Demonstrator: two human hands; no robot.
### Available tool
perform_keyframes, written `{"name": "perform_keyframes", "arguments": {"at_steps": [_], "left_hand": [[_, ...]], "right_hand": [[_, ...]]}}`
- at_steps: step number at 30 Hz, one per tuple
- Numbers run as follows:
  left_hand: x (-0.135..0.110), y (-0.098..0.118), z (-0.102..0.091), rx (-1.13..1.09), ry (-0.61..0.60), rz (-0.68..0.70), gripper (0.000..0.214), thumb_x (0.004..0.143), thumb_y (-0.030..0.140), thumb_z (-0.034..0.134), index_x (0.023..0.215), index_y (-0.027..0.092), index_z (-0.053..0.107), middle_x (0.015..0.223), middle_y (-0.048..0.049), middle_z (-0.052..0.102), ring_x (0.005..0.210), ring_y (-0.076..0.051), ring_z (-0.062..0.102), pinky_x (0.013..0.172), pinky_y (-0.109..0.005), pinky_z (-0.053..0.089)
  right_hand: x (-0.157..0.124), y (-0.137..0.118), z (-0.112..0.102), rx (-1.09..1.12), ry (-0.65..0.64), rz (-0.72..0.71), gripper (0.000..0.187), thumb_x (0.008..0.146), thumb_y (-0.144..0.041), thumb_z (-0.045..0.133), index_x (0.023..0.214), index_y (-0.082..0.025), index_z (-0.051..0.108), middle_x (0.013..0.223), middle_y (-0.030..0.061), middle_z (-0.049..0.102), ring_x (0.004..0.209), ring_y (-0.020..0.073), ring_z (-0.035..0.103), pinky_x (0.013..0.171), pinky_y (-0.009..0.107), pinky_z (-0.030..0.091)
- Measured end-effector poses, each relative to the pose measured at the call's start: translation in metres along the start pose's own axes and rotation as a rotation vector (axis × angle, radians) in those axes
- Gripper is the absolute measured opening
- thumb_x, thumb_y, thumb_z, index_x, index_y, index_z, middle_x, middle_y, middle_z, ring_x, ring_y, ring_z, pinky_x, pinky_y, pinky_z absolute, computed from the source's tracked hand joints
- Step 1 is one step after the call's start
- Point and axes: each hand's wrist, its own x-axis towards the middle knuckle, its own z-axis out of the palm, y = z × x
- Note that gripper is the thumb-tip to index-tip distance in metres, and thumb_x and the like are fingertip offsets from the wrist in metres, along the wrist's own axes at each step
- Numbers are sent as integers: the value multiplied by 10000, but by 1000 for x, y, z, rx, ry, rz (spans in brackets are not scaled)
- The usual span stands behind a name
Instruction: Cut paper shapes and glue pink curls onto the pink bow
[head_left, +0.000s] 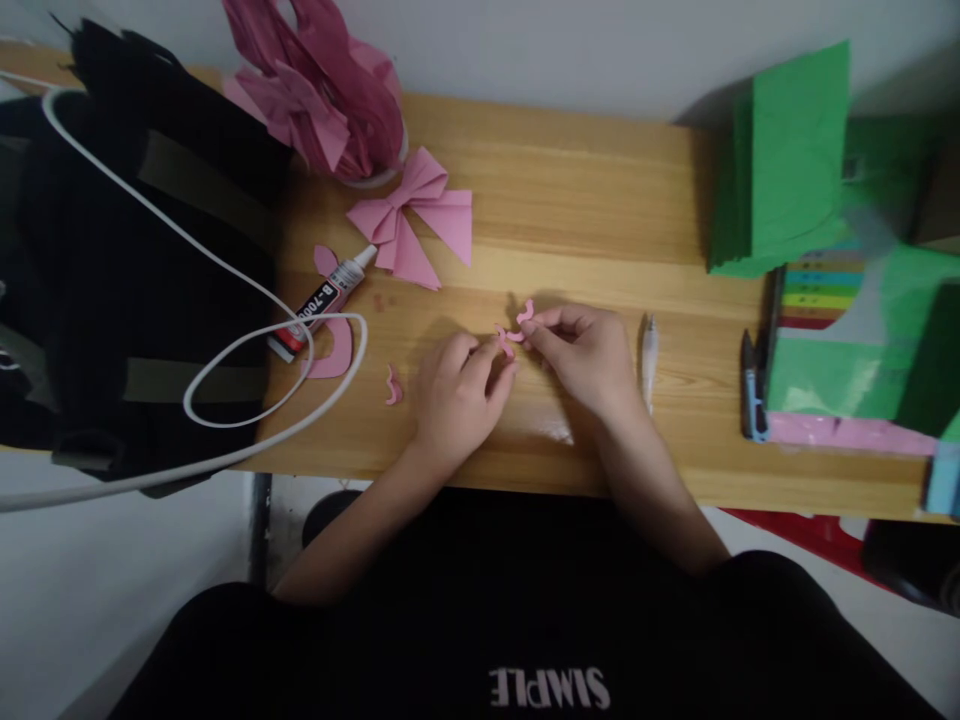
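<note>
My left hand (457, 392) and my right hand (583, 352) meet at the middle of the wooden desk (570, 200). Both pinch small pink curved paper pieces (516, 326) between their fingertips, fingers closed. Another small pink curl (392, 385) lies on the desk just left of my left hand. A folded pink paper bow (417, 218) rests farther back. A tube of B-7000 glue (324, 300) lies to its left on pink paper scraps (335, 352).
A black bag (120, 260) with a white cable (225, 380) fills the left. A cup of pink paper bows (322, 90) stands at the back. A white pen (649, 355) lies right of my right hand. Green paper stacks (787, 160), scissors (752, 395) and coloured sheets sit right.
</note>
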Motion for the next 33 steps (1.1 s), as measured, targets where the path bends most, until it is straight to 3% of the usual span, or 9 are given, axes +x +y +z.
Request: {"name": "perform_keyframes", "arguments": {"at_steps": [10,17,33], "left_hand": [[-1,-1,2,-11,-5,1,234,932,292,617,1065,125,711,830,-93,654,781,-220,607,690,-347,462],[-1,-2,1,9,-11,5,229,906,275,652,1070,130,720,810,-77,661,761,-204,611,674,-324,462],[0,-1,3,-20,16,-28,207,883,285,689,1026,136,709,829,-78,676,782,-208,627,693,-326,482]], "right_hand": [[0,1,1,-42,29,-1,140,805,-257,689,739,-156,761,685,35,738,538,116,558,520,251,409],[1,4,7,-139,101,-26,110,781,-206,692,694,-182,755,687,34,749,619,173,641,630,305,452],[5,2,5,-50,-21,15,130,801,-225,691,731,-146,766,732,67,767,606,152,644,591,279,464]]}}
